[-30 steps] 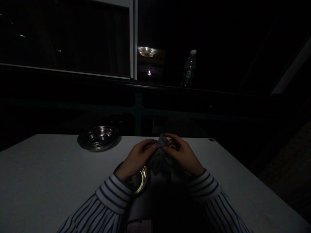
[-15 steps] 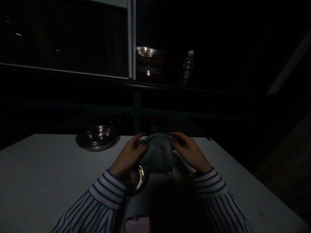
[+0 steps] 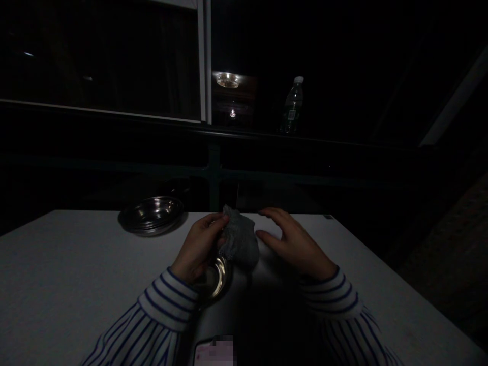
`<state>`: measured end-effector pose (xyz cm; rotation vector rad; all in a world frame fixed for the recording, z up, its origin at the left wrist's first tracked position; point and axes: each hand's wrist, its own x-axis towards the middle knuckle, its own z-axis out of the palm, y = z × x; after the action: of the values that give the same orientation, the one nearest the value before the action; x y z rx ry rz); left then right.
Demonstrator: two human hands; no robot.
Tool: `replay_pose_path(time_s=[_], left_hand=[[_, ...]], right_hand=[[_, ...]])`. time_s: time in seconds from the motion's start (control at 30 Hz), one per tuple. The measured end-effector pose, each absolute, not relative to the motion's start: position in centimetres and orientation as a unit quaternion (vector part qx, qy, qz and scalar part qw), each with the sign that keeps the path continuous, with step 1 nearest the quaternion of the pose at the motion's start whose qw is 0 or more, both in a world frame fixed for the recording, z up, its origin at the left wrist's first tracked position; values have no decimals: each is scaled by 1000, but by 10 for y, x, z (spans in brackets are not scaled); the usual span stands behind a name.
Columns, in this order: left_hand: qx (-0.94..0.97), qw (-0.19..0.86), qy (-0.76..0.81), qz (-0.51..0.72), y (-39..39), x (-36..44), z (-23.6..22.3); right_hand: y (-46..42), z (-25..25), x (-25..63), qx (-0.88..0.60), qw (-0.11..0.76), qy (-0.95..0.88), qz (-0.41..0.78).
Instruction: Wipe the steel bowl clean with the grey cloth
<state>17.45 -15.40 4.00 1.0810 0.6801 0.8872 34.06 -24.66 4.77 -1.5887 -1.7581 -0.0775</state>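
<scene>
A grey cloth hangs from my left hand, whose thumb and fingers pinch its upper left corner. My right hand is just right of the cloth, apart from it, with thumb and fingers spread and nothing between them. Below my left wrist lies a shiny metal dish on the table, partly hidden by the wrist and sleeve. The room is dim, and the cloth's lower edge fades into shadow.
Stacked metal bowls stand at the back left of the white table. A phone-like pink object lies at the near edge. Beyond the table, a plastic bottle stands on the window sill.
The cloth was stretched between both hands. My right hand has let go and opened, and the cloth now droops, crumpled, from my left hand.
</scene>
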Motion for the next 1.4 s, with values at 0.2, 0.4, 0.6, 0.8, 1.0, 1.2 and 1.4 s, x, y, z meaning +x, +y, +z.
replay_pose_path(time_s=[0.2,0.4,0.6,0.8,1.0,1.2,1.4], left_hand=[[438,711,338,433,-162,179,44],[441,712,331,435,-167,181,45],[462,696,335,436,-165,180,46],[498,681,345,412,-158,172,47],[580,627,357,377,-150,166,45],[665,538,358,374,-154,170,42],[693,461,325,449,-158,172,42]], right_hand=[[-249,54,313,-556,313,-765,85],[-249,53,311,-587,338,-732,76],[-250,56,317,-592,389,-696,117],[-253,62,326,-587,409,-683,147],[-259,67,342,-624,434,-640,114],[-262,69,349,-636,493,-586,95],[-262,73,347,-606,603,-504,124]])
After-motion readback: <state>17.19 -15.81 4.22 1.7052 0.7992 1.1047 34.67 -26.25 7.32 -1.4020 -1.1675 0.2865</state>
